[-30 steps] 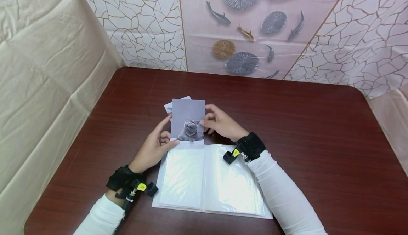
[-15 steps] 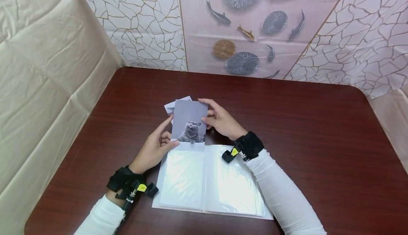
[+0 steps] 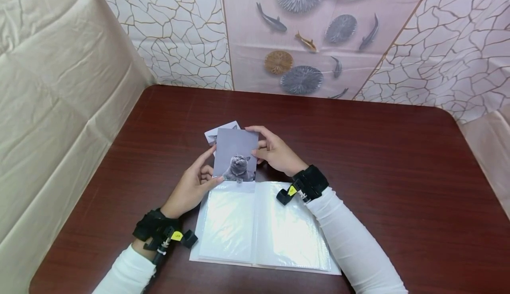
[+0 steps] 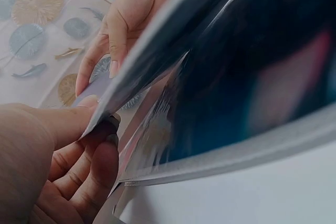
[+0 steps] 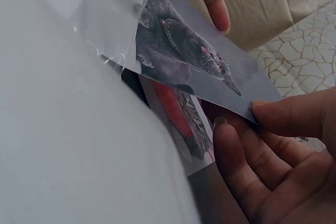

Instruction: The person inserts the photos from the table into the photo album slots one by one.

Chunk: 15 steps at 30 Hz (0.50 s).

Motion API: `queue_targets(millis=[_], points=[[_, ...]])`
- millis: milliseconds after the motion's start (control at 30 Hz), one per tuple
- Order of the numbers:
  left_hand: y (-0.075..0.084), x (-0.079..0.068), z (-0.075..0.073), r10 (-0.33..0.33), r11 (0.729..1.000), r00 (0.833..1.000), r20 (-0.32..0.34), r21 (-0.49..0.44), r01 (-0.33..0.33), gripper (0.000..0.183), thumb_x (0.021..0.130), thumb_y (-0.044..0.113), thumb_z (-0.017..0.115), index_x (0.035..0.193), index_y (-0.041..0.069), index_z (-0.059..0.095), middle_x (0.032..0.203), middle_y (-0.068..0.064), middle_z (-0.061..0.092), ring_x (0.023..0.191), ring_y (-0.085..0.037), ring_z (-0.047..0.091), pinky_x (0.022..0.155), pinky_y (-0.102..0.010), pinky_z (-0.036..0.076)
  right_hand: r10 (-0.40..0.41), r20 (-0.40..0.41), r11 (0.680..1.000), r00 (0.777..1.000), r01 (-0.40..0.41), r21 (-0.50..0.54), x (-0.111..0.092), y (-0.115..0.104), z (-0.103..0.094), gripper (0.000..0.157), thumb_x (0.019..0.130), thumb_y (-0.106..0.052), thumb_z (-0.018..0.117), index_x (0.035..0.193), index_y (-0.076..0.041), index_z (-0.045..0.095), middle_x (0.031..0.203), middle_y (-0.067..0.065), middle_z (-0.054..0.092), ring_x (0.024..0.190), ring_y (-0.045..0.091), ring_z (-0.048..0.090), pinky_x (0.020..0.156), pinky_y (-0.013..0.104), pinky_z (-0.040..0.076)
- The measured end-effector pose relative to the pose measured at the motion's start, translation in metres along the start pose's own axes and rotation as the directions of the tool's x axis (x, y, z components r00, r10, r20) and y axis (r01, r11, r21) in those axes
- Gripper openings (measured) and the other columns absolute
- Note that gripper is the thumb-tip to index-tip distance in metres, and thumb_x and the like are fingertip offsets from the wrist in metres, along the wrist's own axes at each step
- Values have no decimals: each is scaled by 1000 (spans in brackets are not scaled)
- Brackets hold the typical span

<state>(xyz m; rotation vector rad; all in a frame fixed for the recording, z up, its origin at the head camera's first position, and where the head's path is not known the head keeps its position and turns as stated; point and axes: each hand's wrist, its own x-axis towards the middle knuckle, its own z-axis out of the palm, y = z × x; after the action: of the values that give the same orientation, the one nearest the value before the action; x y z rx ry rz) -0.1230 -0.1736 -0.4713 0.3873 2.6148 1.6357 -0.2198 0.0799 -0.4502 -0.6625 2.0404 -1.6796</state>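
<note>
A photo of a grey cat (image 3: 237, 141) stands upright on the page at the top of an open photo album (image 3: 227, 223), its lower end inside the left page's clear pocket. My right hand (image 3: 279, 154) pinches the photo's right side between thumb and fingers, with the index finger along its top corner. At the pocket's mouth, my left hand (image 3: 189, 190) grips the top left edge of the album page, thumb in front and fingers behind; its index finger reaches up the photo's left side. The right wrist view shows the clear sleeve (image 5: 113, 19) overlapping the cat's lower body.
Behind the cat photo lie more photos (image 3: 223, 130) on the dark wooden table (image 3: 378, 174); one photo (image 5: 181, 121) shows a striped cat and something red. The album's right page (image 3: 292, 227) lies flat under the right forearm. A patterned cloth hangs beyond the table.
The photo has slid down toward the album, and more of it is behind the pocket's edge. My right index finger has shifted onto its top corner. The left hand has stayed in place.
</note>
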Motion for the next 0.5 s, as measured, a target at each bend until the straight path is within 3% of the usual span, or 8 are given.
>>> queue_targets(millis=[100,400,500], points=[[0,0,1,-8,1000,1000,-7,-1,8,82,86,25,70,153,31,24,75,-4,56,60,-16,47,56,-25,43,-1,12,1000,1000,1,-5,0,0,0,57,95,-2,54,146,-19,36,74,31,45,75,41,52,76,47,51],[0,1,1,-18,1000,1000,0,-16,18,83,86,24,70,153,32,21,75,-6,55,61,-17,47,58,-25,43,-5,40,1000,999,6,-9,-1,0,0,57,94,-1,54,146,-16,36,72,30,44,74,41,54,75,45,52],[12,-1,1,-35,999,999,4,-6,35,82,87,17,69,154,25,21,76,-8,55,62,-19,47,58,-24,42,1,41,1000,999,-1,2,-1,0,-1,55,94,-1,54,144,-17,38,74,31,45,74,41,54,74,46,52]])
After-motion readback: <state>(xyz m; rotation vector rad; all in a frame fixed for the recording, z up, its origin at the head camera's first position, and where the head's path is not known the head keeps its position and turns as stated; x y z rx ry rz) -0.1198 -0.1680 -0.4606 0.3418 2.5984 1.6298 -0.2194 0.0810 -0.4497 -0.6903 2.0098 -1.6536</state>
